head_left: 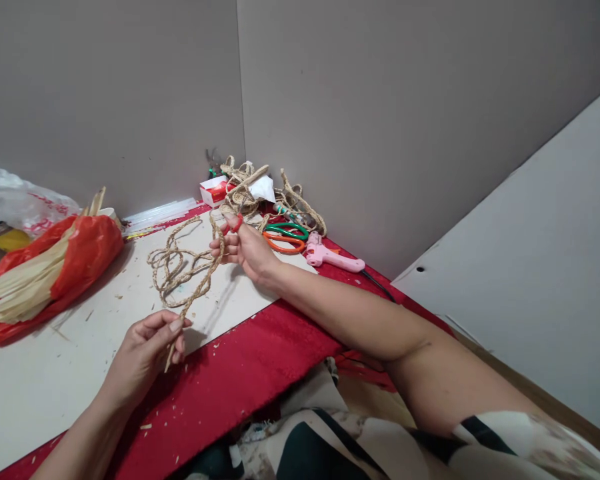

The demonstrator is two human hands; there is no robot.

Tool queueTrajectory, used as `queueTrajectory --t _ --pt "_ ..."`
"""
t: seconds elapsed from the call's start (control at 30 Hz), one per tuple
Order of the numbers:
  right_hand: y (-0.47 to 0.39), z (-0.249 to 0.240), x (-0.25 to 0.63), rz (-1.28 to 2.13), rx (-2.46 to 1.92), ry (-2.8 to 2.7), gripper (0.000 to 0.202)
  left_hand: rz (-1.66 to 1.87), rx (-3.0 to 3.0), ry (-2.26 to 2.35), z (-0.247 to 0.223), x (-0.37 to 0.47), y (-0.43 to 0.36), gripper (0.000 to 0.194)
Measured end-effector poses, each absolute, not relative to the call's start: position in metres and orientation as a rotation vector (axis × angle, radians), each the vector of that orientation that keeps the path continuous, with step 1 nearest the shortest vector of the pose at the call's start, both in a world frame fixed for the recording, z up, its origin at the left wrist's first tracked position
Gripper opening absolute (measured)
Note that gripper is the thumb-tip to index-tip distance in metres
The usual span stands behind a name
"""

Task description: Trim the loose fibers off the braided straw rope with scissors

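My left hand (153,343) is closed in a pinch on one end of a braided straw cord (200,288), and a short loose tail pokes out below the fingers. From there the cord rises to my right hand (247,252), where it passes over the loosely curled fingers. Something small and red (234,224), perhaps a scissors handle, shows at the right thumb; I cannot tell whether the hand holds it. The rest of the cord lies in loose loops (166,267) on the white board (105,327).
Scissors with green and orange handles (286,241) and a pink glue gun (335,257) lie right of my right hand. Behind are a braided cord pile (245,180), a small red-and-white box (214,191) and clear sticks (163,215). Left, a red bag (93,250) holds straw strips. Grey walls meet behind.
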State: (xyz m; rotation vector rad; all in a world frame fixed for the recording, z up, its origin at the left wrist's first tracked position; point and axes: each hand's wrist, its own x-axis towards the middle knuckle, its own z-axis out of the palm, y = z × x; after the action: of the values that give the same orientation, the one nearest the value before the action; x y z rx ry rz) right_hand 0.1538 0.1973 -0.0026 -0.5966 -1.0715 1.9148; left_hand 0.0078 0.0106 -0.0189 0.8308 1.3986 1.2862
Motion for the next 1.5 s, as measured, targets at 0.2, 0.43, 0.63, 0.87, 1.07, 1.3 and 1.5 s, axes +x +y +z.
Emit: queueTrajectory --t 0.2,0.43,0.63,0.87,1.07,1.3,1.5 --pt "0.21 0.001 0.157 1.52 -0.671 -1.213 0.04 1.503 0.845 1.454 -0.018 -0.004 0.011 0.014" --pt "0.195 0.0 0.158 1.425 -0.458 -1.296 0.044 1.554 0.825 1.483 -0.018 -0.008 0.012 0.012" --pt "0.189 0.012 0.164 1.244 -0.381 -1.197 0.035 1.559 0.821 1.541 -0.019 -0.009 0.01 0.017" --pt "0.184 0.011 0.164 1.18 -0.355 -1.33 0.03 1.468 0.89 1.657 -0.017 -0.01 0.009 0.019" --pt "0.161 -0.014 0.152 1.465 -0.397 -1.949 0.028 1.395 0.983 1.733 -0.016 -0.012 0.009 0.019" --pt "0.156 -0.009 0.153 1.504 -0.402 -2.002 0.026 1.394 1.024 1.768 -0.008 -0.024 0.007 0.017" --pt "0.15 -0.008 0.15 1.689 -0.44 -1.887 0.031 1.496 0.974 1.683 0.001 -0.025 0.002 0.017"
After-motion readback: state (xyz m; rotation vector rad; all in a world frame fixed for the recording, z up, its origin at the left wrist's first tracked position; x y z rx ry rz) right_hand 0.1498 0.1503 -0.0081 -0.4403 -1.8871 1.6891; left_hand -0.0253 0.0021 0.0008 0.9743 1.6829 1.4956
